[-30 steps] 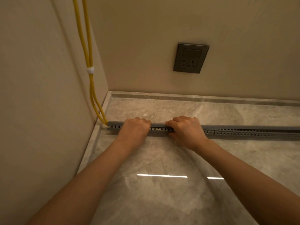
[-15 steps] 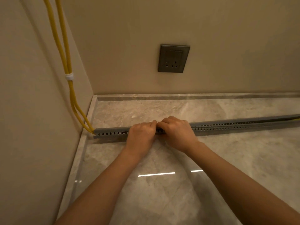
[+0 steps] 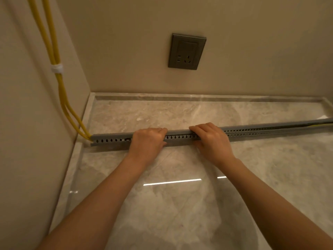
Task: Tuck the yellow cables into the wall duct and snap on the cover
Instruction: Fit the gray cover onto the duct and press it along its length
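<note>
The grey slotted duct [image 3: 180, 137] lies on the glossy marble floor [image 3: 180, 204], running from the left wall [image 3: 27, 141] at mid-left of the frame to the right edge, rising a little toward the right. Two yellow cables [image 3: 54, 51] drop down the left wall from the upper left, bound together by a white tie [image 3: 57, 68]. Below the tie they part slightly and enter the duct's left end. A flat grey cover [image 3: 113, 135] sits along the top of the duct at the left. Whether it is fully seated cannot be told. Near the right edge the top shows a dark gap with a sliver of yellow in it. The left hand [image 3: 146, 141] is at centre frame, fingers curled over the top of the duct and thumb on its near side, gripping it. The right hand [image 3: 212, 139] is just to its right, holding the duct the same way, with fingers hooked over the top and knuckles raised. The two hands are apart, and a short run of slots shows between them. Both bare forearms reach in from the bottom of the frame. On the back wall, above the hands, is a dark grey socket [image 3: 187, 51]. A thin streak of light reflects on the floor between the forearms.
</note>
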A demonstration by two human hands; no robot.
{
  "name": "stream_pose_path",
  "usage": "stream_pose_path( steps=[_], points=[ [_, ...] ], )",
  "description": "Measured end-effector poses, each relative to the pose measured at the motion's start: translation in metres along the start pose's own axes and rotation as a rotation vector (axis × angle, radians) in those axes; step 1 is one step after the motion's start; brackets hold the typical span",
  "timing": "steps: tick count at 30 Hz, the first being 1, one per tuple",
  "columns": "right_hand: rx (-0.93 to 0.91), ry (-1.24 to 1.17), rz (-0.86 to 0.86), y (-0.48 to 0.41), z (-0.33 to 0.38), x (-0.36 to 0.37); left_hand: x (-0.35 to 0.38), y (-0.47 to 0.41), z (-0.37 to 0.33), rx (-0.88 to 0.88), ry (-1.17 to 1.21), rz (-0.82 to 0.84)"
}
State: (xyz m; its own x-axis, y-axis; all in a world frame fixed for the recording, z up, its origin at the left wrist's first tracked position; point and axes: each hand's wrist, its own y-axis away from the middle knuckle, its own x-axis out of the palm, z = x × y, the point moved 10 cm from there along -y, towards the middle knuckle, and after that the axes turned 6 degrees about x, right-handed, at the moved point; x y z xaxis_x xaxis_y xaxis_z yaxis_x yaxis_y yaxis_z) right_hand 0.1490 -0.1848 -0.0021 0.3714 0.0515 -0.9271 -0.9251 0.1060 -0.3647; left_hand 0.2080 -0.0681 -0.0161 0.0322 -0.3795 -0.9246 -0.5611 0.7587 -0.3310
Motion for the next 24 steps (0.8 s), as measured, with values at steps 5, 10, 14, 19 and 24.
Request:
stream_pose_path(
  steps=[5, 10, 14, 19, 24],
  points=[
    [-0.095, -0.094, -0.113, 0.005, -0.014, -0.013, -0.003, 0.002, 0.002, -0.063, -0.004, -0.014],
    [-0.227, -0.191, -0.115, -0.002, -0.018, -0.012, -0.003, 0.004, 0.000, -0.152, -0.068, -0.013],
    [-0.298, -0.165, -0.093, -0.005, -0.018, -0.010, 0.000, 0.005, 0.002, -0.252, -0.147, 0.030],
    [-0.371, -0.102, -0.071, -0.008, -0.015, -0.008, 0.006, -0.004, -0.013, -0.342, -0.299, 0.132],
    [-0.410, 0.028, -0.097, -0.004, -0.010, -0.011, 0.028, -0.028, -0.041, -0.349, -0.305, 0.196]
  ],
)
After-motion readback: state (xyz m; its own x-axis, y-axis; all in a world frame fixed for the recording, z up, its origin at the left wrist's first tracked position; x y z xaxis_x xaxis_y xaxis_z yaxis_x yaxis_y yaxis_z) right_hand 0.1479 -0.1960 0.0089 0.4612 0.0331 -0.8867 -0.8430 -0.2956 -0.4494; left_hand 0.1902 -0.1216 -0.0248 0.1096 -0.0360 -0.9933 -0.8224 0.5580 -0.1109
